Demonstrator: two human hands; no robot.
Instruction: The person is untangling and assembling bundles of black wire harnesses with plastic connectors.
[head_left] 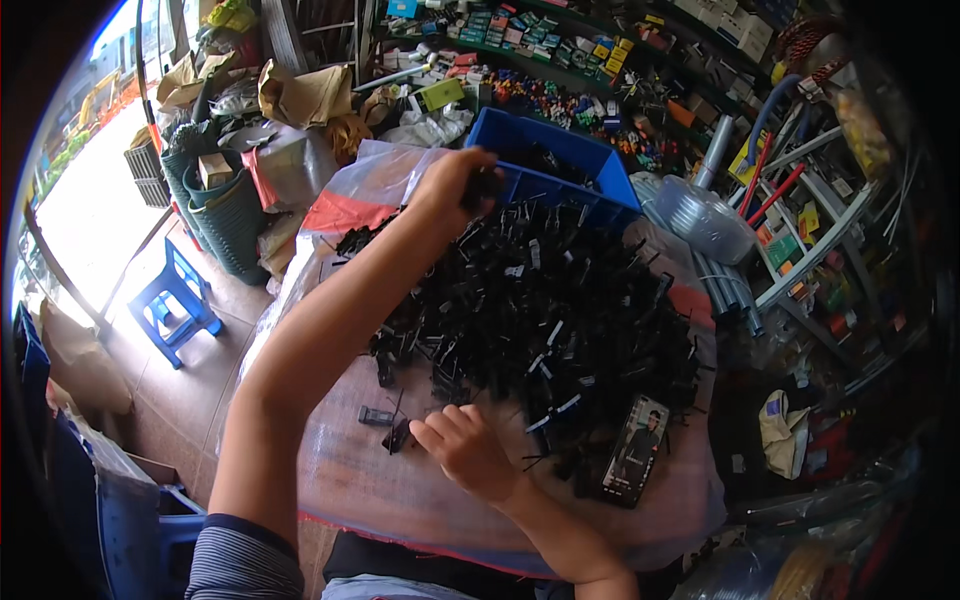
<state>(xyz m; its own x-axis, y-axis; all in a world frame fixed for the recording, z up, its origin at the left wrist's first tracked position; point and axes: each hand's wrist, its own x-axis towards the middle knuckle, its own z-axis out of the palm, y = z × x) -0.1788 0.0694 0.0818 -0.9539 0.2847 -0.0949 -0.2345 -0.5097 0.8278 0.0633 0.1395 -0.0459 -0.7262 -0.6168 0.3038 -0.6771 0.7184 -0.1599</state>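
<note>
A wide heap of small black plastic parts (560, 300), several with thin strips sticking out, covers the middle of the table. My left hand (450, 190) reaches over the heap's far side, beside the near left corner of a blue plastic bin (600, 195). Its fingers are closed on a dark clump of black parts (482, 190), partly hidden by the hand. Closer to me, my right hand (468, 450) is curled near the table's front. Whatever its fingers hold is hidden. Next to its fingertips lie a loose black part (396, 436) and a grey-black part (376, 415).
A phone (636, 450) with a lit screen lies at the heap's near right. Dark parts sit inside the bin. On the left floor stands a blue stool (175, 305). Clear tubing (700, 220) and metal pipes lean at right. Shelves of small boxes (530, 40) line the back.
</note>
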